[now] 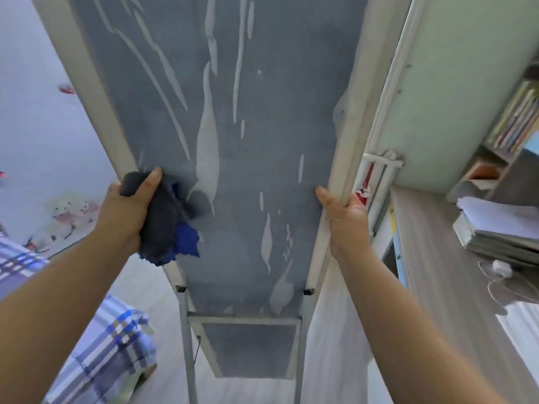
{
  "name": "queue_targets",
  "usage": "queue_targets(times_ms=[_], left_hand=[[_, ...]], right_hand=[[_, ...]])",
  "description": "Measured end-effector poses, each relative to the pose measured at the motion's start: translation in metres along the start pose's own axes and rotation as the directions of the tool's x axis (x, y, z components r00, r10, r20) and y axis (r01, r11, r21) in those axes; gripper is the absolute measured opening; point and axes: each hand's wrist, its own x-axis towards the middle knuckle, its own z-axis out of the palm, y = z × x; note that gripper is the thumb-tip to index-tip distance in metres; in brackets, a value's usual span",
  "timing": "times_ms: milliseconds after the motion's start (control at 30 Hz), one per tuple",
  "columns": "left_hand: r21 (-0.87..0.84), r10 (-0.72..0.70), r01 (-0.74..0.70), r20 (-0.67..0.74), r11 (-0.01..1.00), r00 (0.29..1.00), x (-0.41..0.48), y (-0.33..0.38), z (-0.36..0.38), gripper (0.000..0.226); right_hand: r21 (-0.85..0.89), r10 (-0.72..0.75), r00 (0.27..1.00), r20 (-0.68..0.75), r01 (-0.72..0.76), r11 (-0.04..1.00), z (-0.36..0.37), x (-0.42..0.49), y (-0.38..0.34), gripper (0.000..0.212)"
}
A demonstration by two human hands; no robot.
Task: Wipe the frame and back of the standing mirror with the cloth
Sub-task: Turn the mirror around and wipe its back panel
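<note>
Both forearms [408,316] reach forward from the lower edge of the view. I see the left hand [128,205] clenched around a dark blue cloth [166,225]; the thumb lies over the bunched top, and the loose end hangs down below the palm. This hand presses the cloth against the left rail of the frame [96,106]. The right hand [347,220] grasps the opposite rail, with the thumb on the back side and the fingers wrapped around the edge, hidden from me.

Between the two hands stands the standing mirror, seen from behind. Its back panel [248,83] is covered with a grey-blue lining, and pale strips [208,147] show where this lining has peeled. Below the hands, thin stand legs [186,330] go down to the floor.

I judge that the mirror is stiff but fragile and top-heavy on such thin legs, so it could tip easily. The rails are the safe place to hold; the lining looks weak and could tear more under hard rubbing. The cloth is soft and light.

Left of the left hand lies checked bedding [116,345]. Right of the right hand is a desk [437,272] with a stack of papers [501,225].
</note>
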Motion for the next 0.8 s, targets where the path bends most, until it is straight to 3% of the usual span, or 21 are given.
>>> queue_targets(times_ms=[300,433,600,800], left_hand=[[-0.028,-0.05,0.051,0.045,0.998,0.998,0.112,-0.009,0.129,0.079],[-0.045,-0.053,0.059,0.118,0.997,0.992,0.171,-0.017,0.184,0.094],[-0.101,-0.066,0.094,0.251,0.99,0.966,0.268,-0.039,0.259,0.089],[-0.198,-0.001,0.1,0.447,0.975,0.894,0.376,-0.042,0.363,0.043]], right_hand=[[-0.028,-0.015,1.0,-0.026,0.014,1.0,0.003,0.149,0.023,0.054],[-0.053,-0.027,0.996,-0.086,0.023,0.998,0.012,0.215,0.041,0.059],[-0.074,-0.072,0.978,-0.197,0.058,0.996,0.03,0.295,0.069,0.054],[-0.069,-0.115,0.917,-0.382,0.095,0.993,0.057,0.387,0.088,0.056]])
